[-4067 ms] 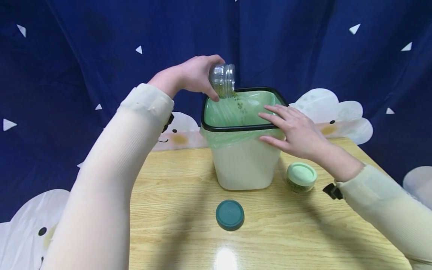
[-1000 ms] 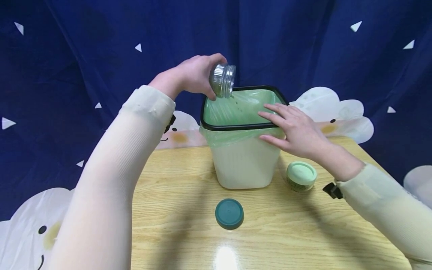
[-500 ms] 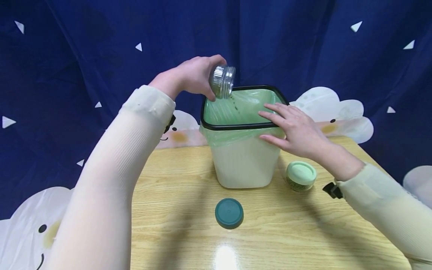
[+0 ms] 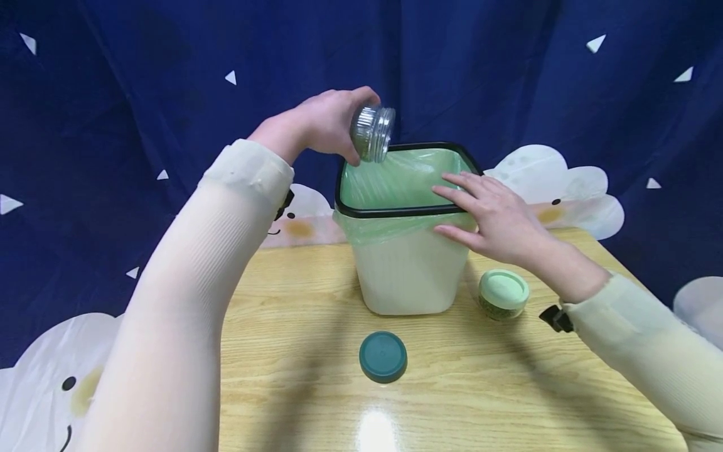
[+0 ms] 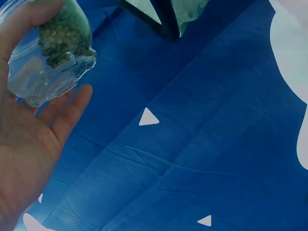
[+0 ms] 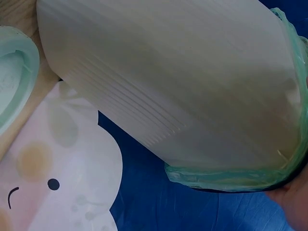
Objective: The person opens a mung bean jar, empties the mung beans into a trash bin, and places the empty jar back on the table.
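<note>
My left hand grips a clear ribbed glass jar that lies tipped on its side, mouth to the right, over the left part of the bin. In the left wrist view, small greenish-brown granules sit inside the jar. The white bin has a black rim and a pale green liner folded over its edge. My right hand rests at the bin's right front corner, its fingers spread and fairly straight over the rim, thumb outside. In the right wrist view the bin's side fills much of the picture.
On the wooden table, a dark teal lid lies in front of the bin. A small jar with a light green lid and dark contents stands to its right. Behind hangs a blue curtain with white triangles and clouds.
Granules were falling from the jar's mouth into the bin in the earlier frames; now none show falling in the head view. The jar has risen slightly. My right hand has stayed put.
</note>
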A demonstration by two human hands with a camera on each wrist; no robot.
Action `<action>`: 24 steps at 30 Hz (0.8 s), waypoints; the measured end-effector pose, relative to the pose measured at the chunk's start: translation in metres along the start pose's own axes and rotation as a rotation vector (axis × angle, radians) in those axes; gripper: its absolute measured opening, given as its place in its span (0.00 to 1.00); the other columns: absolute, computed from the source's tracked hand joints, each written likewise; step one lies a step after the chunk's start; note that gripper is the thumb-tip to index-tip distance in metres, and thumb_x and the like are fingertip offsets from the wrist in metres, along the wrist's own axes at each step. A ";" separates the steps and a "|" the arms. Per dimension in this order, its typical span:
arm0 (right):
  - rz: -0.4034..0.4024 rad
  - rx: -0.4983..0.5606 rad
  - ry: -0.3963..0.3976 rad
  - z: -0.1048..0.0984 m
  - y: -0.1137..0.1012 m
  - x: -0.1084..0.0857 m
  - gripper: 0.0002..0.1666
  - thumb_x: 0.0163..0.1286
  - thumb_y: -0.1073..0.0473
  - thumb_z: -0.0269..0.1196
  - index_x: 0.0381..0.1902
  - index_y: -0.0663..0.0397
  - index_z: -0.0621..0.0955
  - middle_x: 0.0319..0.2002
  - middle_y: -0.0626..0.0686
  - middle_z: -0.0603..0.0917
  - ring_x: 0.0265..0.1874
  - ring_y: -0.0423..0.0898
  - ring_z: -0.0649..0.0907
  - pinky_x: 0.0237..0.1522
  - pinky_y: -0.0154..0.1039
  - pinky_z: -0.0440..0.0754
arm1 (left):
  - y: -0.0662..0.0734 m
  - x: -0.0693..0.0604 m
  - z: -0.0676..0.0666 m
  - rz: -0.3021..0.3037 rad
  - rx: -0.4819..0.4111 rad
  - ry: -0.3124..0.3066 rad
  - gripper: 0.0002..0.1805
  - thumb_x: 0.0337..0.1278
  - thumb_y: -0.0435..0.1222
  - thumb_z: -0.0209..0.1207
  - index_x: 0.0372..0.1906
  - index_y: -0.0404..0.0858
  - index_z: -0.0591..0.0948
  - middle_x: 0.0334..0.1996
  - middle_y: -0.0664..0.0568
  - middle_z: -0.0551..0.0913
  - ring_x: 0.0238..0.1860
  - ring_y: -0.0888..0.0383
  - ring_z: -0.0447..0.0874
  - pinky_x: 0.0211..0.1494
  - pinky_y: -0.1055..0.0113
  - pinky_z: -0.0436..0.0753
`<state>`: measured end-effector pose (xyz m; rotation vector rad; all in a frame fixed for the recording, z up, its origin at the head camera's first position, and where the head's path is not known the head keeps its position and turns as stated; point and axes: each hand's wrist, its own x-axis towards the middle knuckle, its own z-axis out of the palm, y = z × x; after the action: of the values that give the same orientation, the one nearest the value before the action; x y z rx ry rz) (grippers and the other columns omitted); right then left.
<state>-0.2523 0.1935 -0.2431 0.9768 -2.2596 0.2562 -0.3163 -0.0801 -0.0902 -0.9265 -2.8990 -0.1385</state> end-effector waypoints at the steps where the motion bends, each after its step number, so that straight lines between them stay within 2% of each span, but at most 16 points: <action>1: 0.001 -0.001 -0.003 0.000 0.000 0.000 0.35 0.61 0.45 0.68 0.64 0.52 0.75 0.64 0.61 0.72 0.61 0.63 0.71 0.62 0.60 0.65 | 0.000 0.000 0.000 -0.001 -0.001 0.006 0.51 0.41 0.34 0.74 0.72 0.47 0.60 0.62 0.47 0.72 0.58 0.50 0.70 0.60 0.56 0.72; 5: 0.000 0.000 -0.008 0.002 -0.001 0.000 0.35 0.61 0.45 0.68 0.64 0.52 0.75 0.64 0.61 0.72 0.61 0.63 0.71 0.62 0.60 0.64 | 0.000 -0.002 -0.002 0.000 -0.016 0.032 0.51 0.40 0.34 0.74 0.72 0.47 0.60 0.62 0.47 0.72 0.58 0.50 0.70 0.59 0.55 0.72; 14: -0.007 0.003 -0.001 0.003 -0.001 0.001 0.35 0.61 0.45 0.68 0.63 0.53 0.75 0.64 0.61 0.72 0.60 0.62 0.72 0.62 0.60 0.65 | 0.000 -0.001 -0.002 -0.006 -0.002 -0.007 0.51 0.40 0.32 0.74 0.72 0.48 0.60 0.64 0.47 0.70 0.59 0.49 0.70 0.60 0.55 0.72; 21: -0.008 0.006 -0.001 0.004 -0.001 0.002 0.36 0.61 0.44 0.67 0.64 0.52 0.75 0.64 0.61 0.72 0.61 0.63 0.72 0.62 0.60 0.65 | 0.002 -0.001 -0.005 -0.007 0.018 0.030 0.52 0.39 0.32 0.75 0.72 0.49 0.60 0.63 0.47 0.71 0.58 0.49 0.70 0.60 0.54 0.71; 24: -0.012 0.007 0.008 0.003 0.000 0.002 0.36 0.61 0.45 0.68 0.63 0.53 0.75 0.63 0.61 0.73 0.60 0.63 0.72 0.62 0.61 0.64 | 0.003 0.001 -0.003 0.002 0.033 0.018 0.51 0.38 0.31 0.74 0.71 0.48 0.60 0.62 0.48 0.72 0.58 0.49 0.70 0.60 0.55 0.71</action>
<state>-0.2550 0.1910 -0.2445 0.9914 -2.2459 0.2622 -0.3150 -0.0777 -0.0865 -0.9175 -2.8747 -0.0982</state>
